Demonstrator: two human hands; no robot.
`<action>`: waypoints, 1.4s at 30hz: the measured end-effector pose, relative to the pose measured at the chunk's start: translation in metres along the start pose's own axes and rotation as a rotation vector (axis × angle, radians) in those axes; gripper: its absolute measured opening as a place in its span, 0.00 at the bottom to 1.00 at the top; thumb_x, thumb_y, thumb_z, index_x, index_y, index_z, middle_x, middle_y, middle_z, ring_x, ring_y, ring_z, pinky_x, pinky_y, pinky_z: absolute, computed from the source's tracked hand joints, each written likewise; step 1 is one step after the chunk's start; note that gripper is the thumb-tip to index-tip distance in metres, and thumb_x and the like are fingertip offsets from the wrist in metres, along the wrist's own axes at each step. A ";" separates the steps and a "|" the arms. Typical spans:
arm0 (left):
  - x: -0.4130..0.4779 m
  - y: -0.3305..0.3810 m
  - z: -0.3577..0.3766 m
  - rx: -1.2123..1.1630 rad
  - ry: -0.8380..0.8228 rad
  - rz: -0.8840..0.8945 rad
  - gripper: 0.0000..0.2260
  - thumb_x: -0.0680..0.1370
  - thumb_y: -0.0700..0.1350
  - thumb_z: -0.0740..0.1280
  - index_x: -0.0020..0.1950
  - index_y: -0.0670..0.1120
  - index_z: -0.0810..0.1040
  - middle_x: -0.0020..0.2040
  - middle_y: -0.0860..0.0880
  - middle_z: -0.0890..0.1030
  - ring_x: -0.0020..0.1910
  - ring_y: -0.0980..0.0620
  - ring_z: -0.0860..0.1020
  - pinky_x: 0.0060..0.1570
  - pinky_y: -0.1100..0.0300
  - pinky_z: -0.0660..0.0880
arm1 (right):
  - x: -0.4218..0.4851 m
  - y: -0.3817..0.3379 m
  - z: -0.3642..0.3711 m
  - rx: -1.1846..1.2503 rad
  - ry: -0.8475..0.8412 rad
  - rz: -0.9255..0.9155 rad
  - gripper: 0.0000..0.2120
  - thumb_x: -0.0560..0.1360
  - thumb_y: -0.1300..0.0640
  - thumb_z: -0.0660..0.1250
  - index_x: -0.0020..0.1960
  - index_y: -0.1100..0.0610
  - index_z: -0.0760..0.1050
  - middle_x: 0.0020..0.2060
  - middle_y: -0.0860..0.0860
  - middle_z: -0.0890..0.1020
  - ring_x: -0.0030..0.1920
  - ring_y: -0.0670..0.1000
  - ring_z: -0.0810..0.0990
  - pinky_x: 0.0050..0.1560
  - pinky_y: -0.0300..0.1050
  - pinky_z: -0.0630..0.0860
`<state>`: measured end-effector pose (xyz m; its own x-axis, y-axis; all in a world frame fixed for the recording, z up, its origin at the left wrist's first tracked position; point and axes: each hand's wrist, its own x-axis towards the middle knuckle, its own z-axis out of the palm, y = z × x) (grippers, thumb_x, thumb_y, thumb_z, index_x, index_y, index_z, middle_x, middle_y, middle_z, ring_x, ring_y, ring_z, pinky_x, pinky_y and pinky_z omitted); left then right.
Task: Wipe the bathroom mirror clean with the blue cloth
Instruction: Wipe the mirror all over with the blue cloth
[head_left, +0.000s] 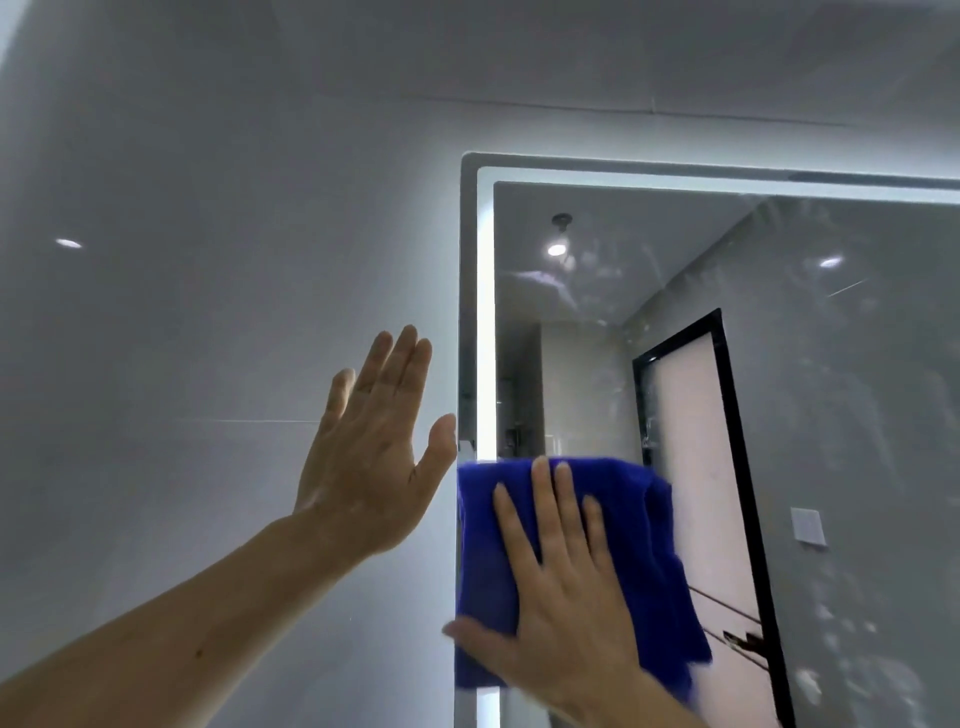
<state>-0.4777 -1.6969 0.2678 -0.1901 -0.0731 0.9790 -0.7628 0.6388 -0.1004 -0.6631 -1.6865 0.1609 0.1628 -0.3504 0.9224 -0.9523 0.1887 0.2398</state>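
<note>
R hand (563, 613) pressing cloth (641, 540), mirror (857, 415) prob. smeared

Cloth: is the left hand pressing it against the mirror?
No, the right hand presses the cloth on the mirror; the left hand is open, off the cloth.

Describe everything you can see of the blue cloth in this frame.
The blue cloth is a deep royal blue, soft and plush-looking like microfibre. It seems to be folded into a rough rectangle with a rumpled right edge. It lies flat against the mirror near the mirror's left edge, covering part of the lit border strip. The right hand presses it with straight, spread fingers, palm over its lower middle. Nothing else touches it.
</note>
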 end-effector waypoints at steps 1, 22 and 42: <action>-0.001 0.001 0.000 0.000 -0.001 0.003 0.28 0.80 0.62 0.41 0.78 0.55 0.42 0.78 0.58 0.40 0.76 0.61 0.37 0.71 0.60 0.29 | -0.009 0.000 0.002 -0.013 -0.014 -0.010 0.48 0.71 0.22 0.49 0.78 0.54 0.59 0.79 0.57 0.53 0.76 0.63 0.57 0.70 0.61 0.56; 0.094 -0.025 -0.016 0.156 0.011 -0.003 0.34 0.75 0.65 0.35 0.80 0.54 0.40 0.79 0.56 0.38 0.77 0.58 0.35 0.72 0.55 0.33 | 0.305 0.076 -0.087 0.123 0.088 0.103 0.32 0.82 0.38 0.42 0.80 0.51 0.37 0.79 0.49 0.37 0.77 0.58 0.33 0.74 0.60 0.36; 0.116 -0.022 -0.014 0.147 0.038 -0.008 0.34 0.75 0.65 0.34 0.80 0.54 0.41 0.80 0.56 0.41 0.77 0.59 0.37 0.71 0.57 0.34 | 0.288 0.062 -0.075 0.029 0.143 -0.041 0.31 0.82 0.40 0.41 0.79 0.51 0.36 0.79 0.49 0.37 0.78 0.55 0.35 0.71 0.54 0.32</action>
<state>-0.4743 -1.7089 0.3859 -0.1627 -0.0470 0.9856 -0.8470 0.5190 -0.1151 -0.6562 -1.7063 0.4640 0.2347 -0.2222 0.9463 -0.9509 0.1498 0.2710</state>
